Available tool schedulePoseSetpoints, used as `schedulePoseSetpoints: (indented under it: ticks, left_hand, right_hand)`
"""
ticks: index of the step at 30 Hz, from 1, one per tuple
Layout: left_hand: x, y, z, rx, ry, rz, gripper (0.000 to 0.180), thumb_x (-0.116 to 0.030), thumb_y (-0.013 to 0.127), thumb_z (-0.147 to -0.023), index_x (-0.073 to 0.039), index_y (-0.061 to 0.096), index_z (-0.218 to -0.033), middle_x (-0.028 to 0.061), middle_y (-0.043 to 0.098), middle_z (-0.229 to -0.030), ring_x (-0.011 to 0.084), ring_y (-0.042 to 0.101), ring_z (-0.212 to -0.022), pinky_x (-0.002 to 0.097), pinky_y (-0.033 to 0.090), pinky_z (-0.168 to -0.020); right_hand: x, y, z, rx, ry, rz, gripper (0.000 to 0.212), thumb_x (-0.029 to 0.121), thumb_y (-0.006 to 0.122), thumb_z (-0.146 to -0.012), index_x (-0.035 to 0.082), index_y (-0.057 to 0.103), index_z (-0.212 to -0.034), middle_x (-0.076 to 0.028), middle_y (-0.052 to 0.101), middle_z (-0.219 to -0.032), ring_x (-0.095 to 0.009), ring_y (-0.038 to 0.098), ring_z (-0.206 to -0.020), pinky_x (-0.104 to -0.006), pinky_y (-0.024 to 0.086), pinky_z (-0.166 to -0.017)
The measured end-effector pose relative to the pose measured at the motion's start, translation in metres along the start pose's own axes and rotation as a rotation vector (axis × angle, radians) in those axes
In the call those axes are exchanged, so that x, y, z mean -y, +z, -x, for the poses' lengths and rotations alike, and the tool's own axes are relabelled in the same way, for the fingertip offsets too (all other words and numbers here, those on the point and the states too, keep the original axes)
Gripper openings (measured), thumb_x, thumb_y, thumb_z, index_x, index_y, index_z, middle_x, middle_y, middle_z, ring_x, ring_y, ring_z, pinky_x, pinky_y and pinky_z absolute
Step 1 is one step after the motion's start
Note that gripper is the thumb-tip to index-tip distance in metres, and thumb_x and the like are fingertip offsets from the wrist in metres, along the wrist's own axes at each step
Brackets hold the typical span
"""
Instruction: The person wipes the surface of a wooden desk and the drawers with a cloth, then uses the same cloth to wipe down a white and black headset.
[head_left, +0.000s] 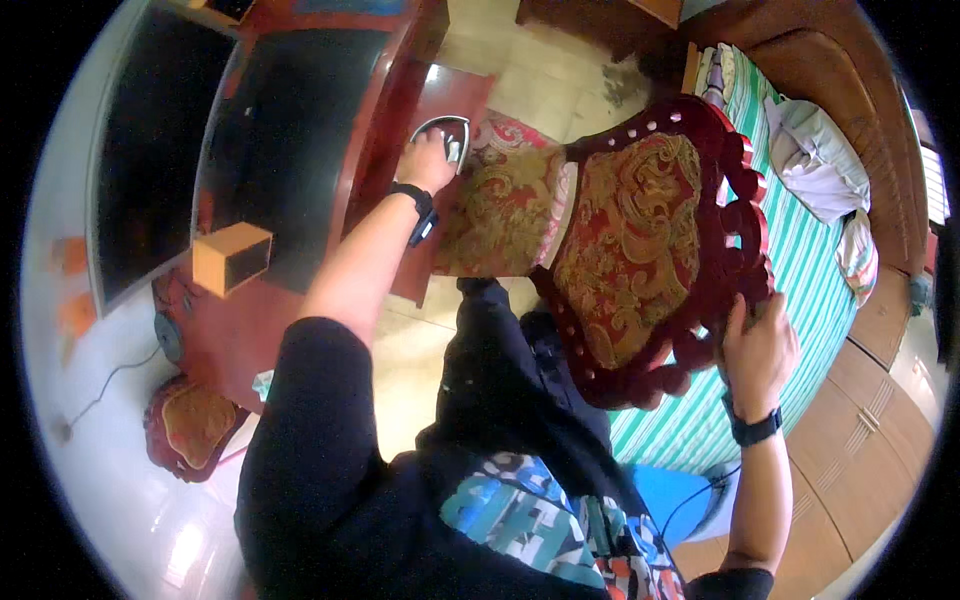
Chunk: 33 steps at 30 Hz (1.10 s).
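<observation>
Gripping the carved back of a red wooden chair [640,240], the right hand [757,350] sits at the lower right of the frame, its fingers curled round the scalloped dark-red rim and a black wristband [752,430] on the wrist below it. Nearest the camera, along the lower edge, is the person's black shirt [400,500] with a bright printed patch in blue, white and orange. The chair fills the centre of the frame, tipped so that its padded back, covered in red and gold patterned cloth, faces up toward the camera, with the matching seat cushion just to its left. Further up, centre left, the left hand [428,160] reaches along an outstretched forearm, wearing a black wrist device [418,208]; it is closed round a small white and grey handheld tool with a looped handle [445,135], pressed at the far edge of the seat cushion. To the left stands a dark-red counter [230,330] bearing a small tan box [232,256] and a large dark screen [150,150]. On the right lies a bed with a green and white striped sheet [810,250] and a pale pillow [815,160]. Pale floor tiles [530,80] show at the top centre.
</observation>
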<state>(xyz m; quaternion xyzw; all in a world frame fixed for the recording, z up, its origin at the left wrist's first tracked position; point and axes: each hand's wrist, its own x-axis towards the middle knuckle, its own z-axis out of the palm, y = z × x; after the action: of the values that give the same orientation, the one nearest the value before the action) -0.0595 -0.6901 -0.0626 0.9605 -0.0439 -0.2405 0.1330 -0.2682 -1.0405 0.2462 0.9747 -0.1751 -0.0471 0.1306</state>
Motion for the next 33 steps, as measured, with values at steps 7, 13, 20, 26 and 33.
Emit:
schedulePoseSetpoints:
  ticks: [7, 13, 20, 26, 33]
  left_hand:
    - [-0.013, 0.034, -0.02, -0.068, -0.128, 0.007, 0.093, -0.034, 0.082, -0.067, -0.008, 0.034, -0.142, 0.0194, 0.049, -0.133, 0.0379, 0.054, -0.118, 0.0438, 0.05, -0.094]
    - [0.012, 0.029, -0.022, -0.277, -0.085, 0.617, 0.067, -0.027, 0.081, -0.07, -0.002, 0.052, -0.126, 0.0169, 0.064, -0.108, 0.0334, 0.065, -0.097, 0.0412, 0.052, -0.086]
    - [0.007, -0.061, 0.059, 0.14, 0.043, 2.205, 0.055, -0.045, 0.048, -0.089, -0.004, 0.058, -0.124, 0.0146, 0.066, -0.107, 0.0289, 0.062, -0.091, 0.037, 0.05, -0.069]
    - [-0.05, -0.107, 0.143, 0.227, 0.478, 2.397, 0.068, -0.051, 0.059, -0.082, 0.0, 0.054, -0.128, 0.0191, 0.055, -0.12, 0.0296, 0.054, -0.089, 0.035, 0.044, -0.066]
    - [-0.109, -0.131, 0.261, 0.119, 0.754, 2.36, 0.071, -0.053, 0.057, -0.083, 0.001, 0.052, -0.129, 0.0204, 0.055, -0.118, 0.0318, 0.055, -0.09, 0.0365, 0.045, -0.067]
  right_hand:
    - [0.006, 0.003, -0.003, 0.042, 0.03, 0.059, 0.03, 0.031, 0.063, -0.088, 0.005, 0.049, -0.091, -0.016, 0.063, -0.076, -0.04, 0.06, -0.068, -0.0473, 0.047, -0.062]
    - [0.001, 0.003, -0.002, 0.027, 0.035, 0.052, 0.03, 0.031, 0.063, -0.088, 0.005, 0.048, -0.092, -0.016, 0.062, -0.074, -0.04, 0.06, -0.067, -0.0477, 0.046, -0.061]
    - [0.0, 0.003, -0.001, -0.022, 0.002, 0.001, 0.031, 0.032, 0.063, -0.089, 0.005, 0.049, -0.091, -0.017, 0.062, -0.074, -0.039, 0.061, -0.067, -0.0474, 0.047, -0.059]
    - [-0.006, 0.008, 0.0, -0.072, 0.004, -0.034, 0.031, 0.033, 0.063, -0.088, 0.004, 0.053, -0.091, -0.018, 0.066, -0.074, -0.037, 0.066, -0.067, -0.0447, 0.051, -0.06]
    - [-0.01, 0.01, 0.004, -0.182, -0.089, -0.217, 0.035, 0.038, 0.065, -0.086, 0.003, 0.056, -0.085, -0.017, 0.068, -0.074, -0.035, 0.068, -0.071, -0.0424, 0.054, -0.064]
